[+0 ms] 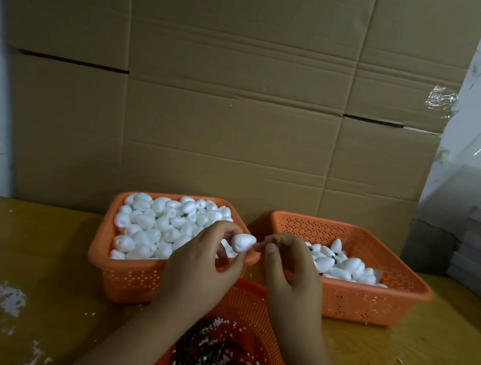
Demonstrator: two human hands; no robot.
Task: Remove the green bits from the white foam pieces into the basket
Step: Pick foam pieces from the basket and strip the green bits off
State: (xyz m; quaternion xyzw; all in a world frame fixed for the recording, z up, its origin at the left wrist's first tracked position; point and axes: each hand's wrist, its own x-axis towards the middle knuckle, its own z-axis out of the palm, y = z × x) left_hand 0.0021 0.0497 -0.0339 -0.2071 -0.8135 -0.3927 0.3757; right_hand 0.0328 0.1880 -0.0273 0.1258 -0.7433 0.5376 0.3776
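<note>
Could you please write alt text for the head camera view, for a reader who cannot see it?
A left hand holds a white foam piece while the right hand pinches a green bit at its tip, above a round orange basket of green bits. Behind stand two orange baskets of foam pieces, the left basket fuller than the right basket.

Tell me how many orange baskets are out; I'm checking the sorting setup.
3. One basket heaped with white foam pieces at rear left, a second partly filled at rear right, and a third holding green bits nearest the person, partly behind the forearms.
</note>
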